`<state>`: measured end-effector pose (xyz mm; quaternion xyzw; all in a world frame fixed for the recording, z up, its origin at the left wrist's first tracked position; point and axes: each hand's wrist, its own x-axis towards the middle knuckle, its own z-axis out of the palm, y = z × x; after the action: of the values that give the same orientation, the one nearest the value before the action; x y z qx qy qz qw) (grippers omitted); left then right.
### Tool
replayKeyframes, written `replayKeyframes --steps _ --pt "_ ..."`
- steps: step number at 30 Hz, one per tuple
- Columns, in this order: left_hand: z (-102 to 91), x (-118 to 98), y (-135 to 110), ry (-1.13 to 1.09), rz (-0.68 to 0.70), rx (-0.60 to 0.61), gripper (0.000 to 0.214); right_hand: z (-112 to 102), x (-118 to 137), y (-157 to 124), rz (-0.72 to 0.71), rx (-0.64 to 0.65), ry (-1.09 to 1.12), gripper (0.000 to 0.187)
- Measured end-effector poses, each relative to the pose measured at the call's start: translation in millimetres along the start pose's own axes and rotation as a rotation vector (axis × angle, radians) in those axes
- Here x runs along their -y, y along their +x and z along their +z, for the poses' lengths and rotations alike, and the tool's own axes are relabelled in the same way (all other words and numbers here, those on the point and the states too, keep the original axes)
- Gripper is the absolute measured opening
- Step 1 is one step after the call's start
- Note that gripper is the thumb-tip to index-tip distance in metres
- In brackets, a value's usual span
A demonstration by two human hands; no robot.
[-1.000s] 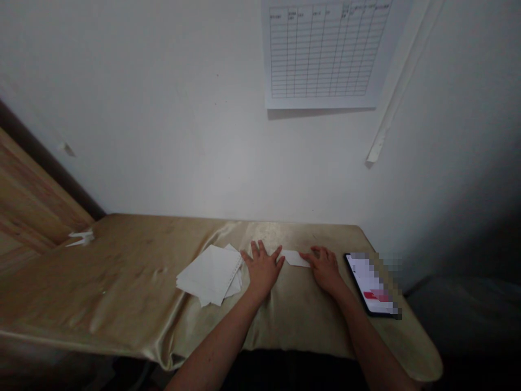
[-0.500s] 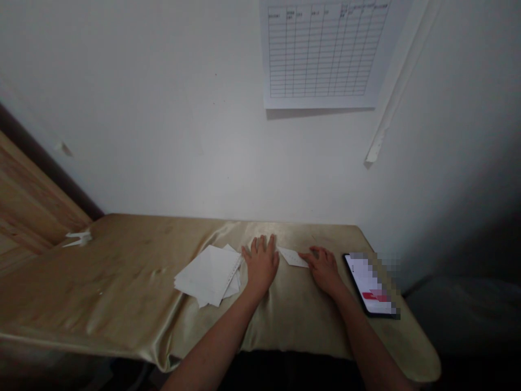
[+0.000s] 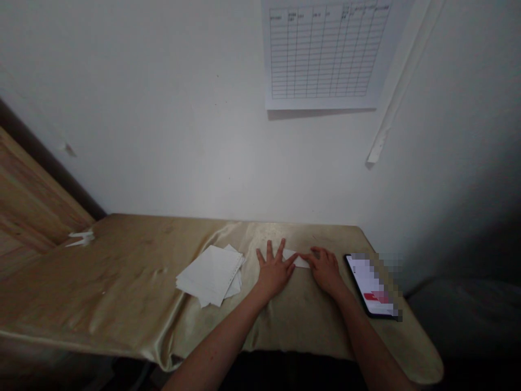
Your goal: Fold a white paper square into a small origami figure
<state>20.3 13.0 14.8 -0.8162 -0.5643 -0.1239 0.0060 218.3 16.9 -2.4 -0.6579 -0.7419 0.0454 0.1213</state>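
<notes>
A small folded piece of white paper [image 3: 302,263] lies on the cloth-covered table, partly hidden under both hands. My left hand [image 3: 273,274] rests flat with its fingers spread, the thumb side lying over the paper's left part. My right hand [image 3: 326,271] holds the paper's right end down, one digit pressed on it and the other fingers loosely bent. The tips of both hands meet near the paper's middle. To the left of my left hand sits a loose pile of white paper sheets [image 3: 209,274], with a perforated edge on the top sheet.
A smartphone [image 3: 370,285] with a lit screen lies right of my right hand. White scraps [image 3: 81,238] are at the far left of the gold tablecloth [image 3: 134,271]. Behind the table rises a white wall [image 3: 163,136] with a printed chart [image 3: 321,60].
My left hand has slid right, from beside the paper onto it, with its fingers spreading wider. My right hand has stayed nearly in place on the paper.
</notes>
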Motion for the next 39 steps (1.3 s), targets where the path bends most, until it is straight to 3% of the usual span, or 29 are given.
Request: replayKeyframes --steps 14,24,39 --pt "0.0 6.2 0.6 0.032 -0.183 0.021 0.061 -4.5 2.7 -2.1 0.019 -0.005 0.046 0.042" --pt "-3.4 18.2 3.0 0.062 -0.272 0.017 0.061 -0.5 -0.7 -1.1 -0.023 -0.035 0.057 0.041" --pt "-7.3 25.9 5.7 0.01 -0.232 -0.033 0.066 11.0 -8.4 -0.1 -0.08 -0.171 0.128 0.043"
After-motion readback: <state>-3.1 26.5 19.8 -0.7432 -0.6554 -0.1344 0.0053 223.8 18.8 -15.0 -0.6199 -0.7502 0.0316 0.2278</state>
